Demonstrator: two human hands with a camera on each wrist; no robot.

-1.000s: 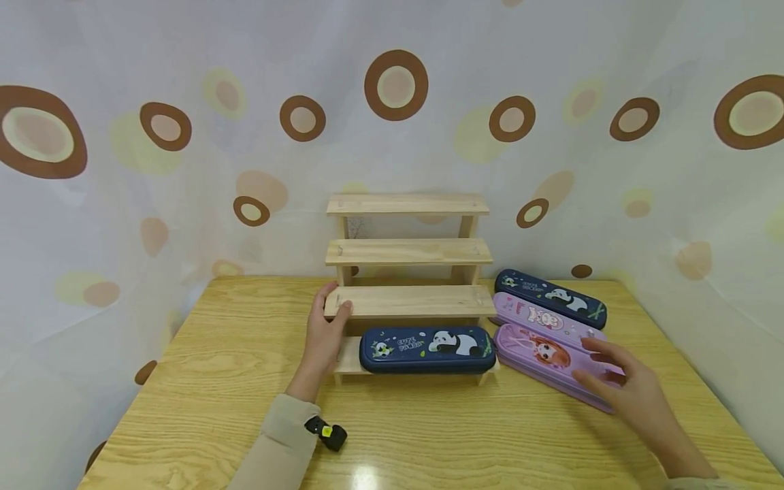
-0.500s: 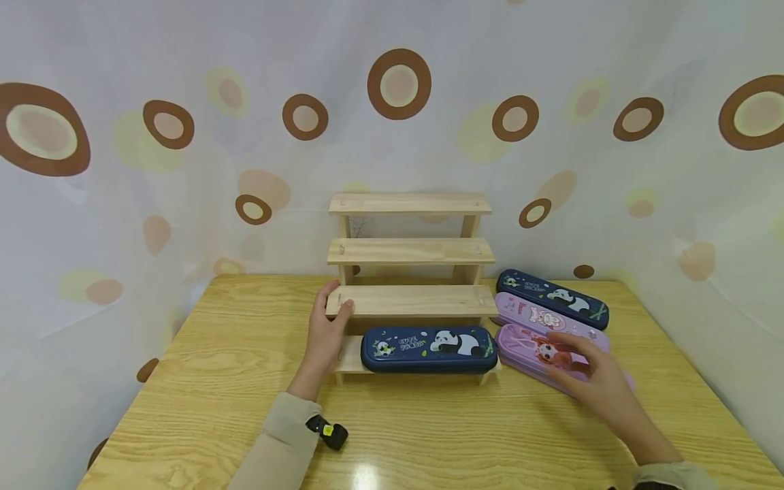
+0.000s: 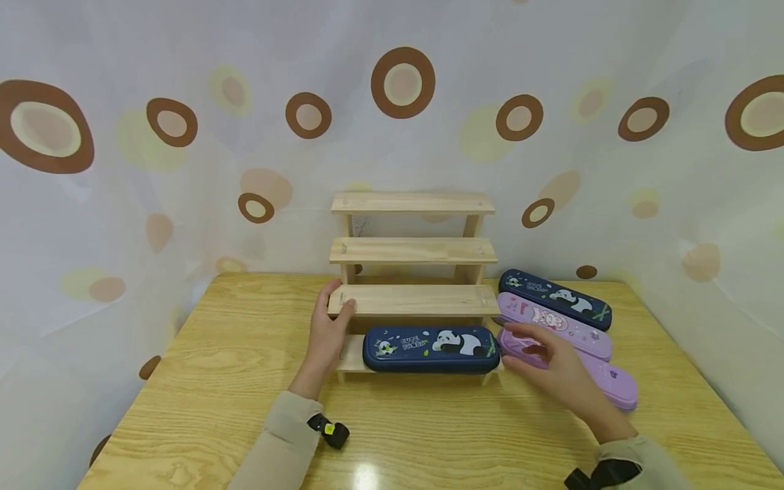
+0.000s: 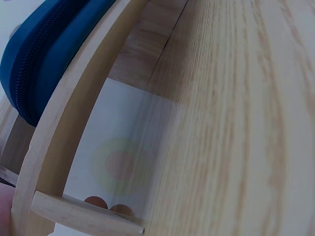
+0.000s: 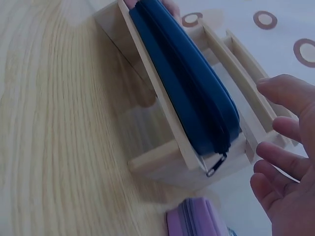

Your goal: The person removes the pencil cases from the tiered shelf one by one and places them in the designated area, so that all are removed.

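At its left end, a wooden stepped display rack is gripped by my left hand, thumb on top of the second step from the bottom. A dark blue panda pencil case lies along the lowest step; its zipper pull hangs off the end in the right wrist view. My right hand, fingers spread and holding nothing, hovers by the rack's right end. It covers part of the nearest purple pencil case, whose end also shows in the right wrist view.
Behind that case lie another purple pencil case with a rabbit-like picture and a second dark blue panda case. All three sit slanted on the wooden table. A patterned curtain rises behind the rack.
My right hand has moved left across the nearest purple pencil case toward the rack, uncovering the case's right end. The left hand keeps its grip on the rack.
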